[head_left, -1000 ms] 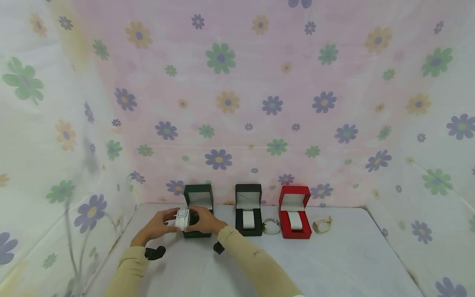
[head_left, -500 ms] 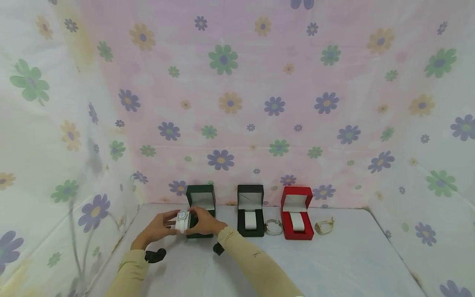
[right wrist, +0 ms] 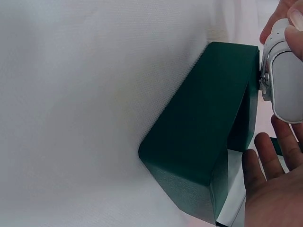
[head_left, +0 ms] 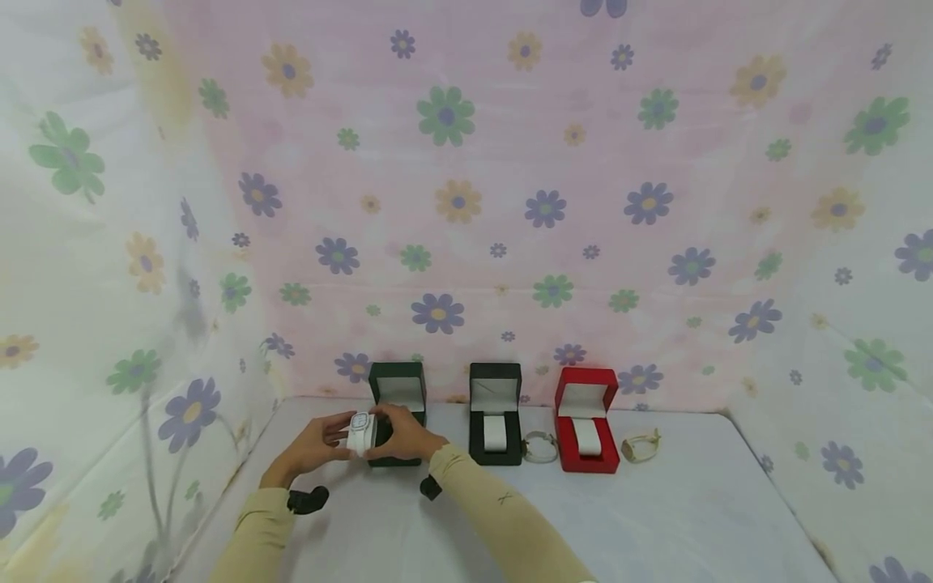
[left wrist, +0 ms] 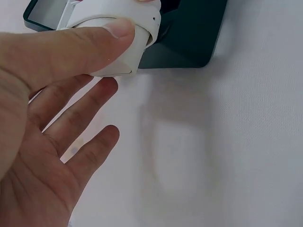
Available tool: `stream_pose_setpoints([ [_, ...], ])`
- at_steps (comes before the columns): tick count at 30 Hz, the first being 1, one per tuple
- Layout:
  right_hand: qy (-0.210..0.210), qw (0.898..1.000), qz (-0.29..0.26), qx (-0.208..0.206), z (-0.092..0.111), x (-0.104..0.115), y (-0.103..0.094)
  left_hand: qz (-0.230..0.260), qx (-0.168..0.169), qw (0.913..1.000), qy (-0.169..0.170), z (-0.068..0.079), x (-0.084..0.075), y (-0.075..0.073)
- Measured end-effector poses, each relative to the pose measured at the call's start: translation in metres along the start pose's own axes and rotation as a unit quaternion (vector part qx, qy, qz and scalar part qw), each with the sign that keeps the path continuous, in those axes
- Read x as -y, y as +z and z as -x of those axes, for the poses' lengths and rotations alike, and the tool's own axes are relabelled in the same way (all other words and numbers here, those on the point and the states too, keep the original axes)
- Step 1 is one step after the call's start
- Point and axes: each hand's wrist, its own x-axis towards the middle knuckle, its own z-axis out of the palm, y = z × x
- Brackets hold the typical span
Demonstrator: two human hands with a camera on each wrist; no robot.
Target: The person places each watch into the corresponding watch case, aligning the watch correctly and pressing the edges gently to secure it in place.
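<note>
A white watch (head_left: 359,433) with a squarish face is wrapped around a white cushion (right wrist: 289,87), level with the front of the open green watch box (head_left: 398,374). From the left, my left hand (head_left: 313,445) pinches it, the thumb (left wrist: 90,47) lying across the strap (left wrist: 144,23) and the lower fingers spread out. My right hand (head_left: 404,435) grips the other side and covers much of the box's interior in the head view. In the right wrist view, the green box (right wrist: 203,109) stands right beside the watch, and the cushion's end faces the camera.
To the right stand an open black watch box (head_left: 475,441) and an open red watch box (head_left: 611,461), each with a white cushion inside. A silver-toned watch (head_left: 541,457) lies between them. Another, gold-toned watch (head_left: 641,447) lies right of the red box. Flowered cloth (head_left: 496,291) hangs behind the table.
The head view has shifted slightly, so everything sits a little further right in it. Both hands keep hold of the watch and cushion in nearly the same pose.
</note>
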Motion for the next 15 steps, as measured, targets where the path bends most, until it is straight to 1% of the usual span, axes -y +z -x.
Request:
stream_pose_setpoints([
  [4,-0.005,1.0,-0.003,0.007,-0.001,0.0,0.002,0.005,-0.002,1.0,-0.006,0.003,0.001,-0.002],
  [7,-0.009,1.0,-0.009,0.005,-0.001,0.001,0.004,0.019,-0.005,0.9997,-0.012,0.004,0.005,-0.003],
  [11,-0.01,1.0,0.0,0.006,-0.001,-0.001,0.008,0.025,-0.006,0.9996,-0.013,0.004,0.012,-0.002],
  [15,-0.013,1.0,0.011,0.005,-0.003,-0.003,0.01,0.017,-0.015,0.9997,-0.01,0.004,0.014,-0.002],
])
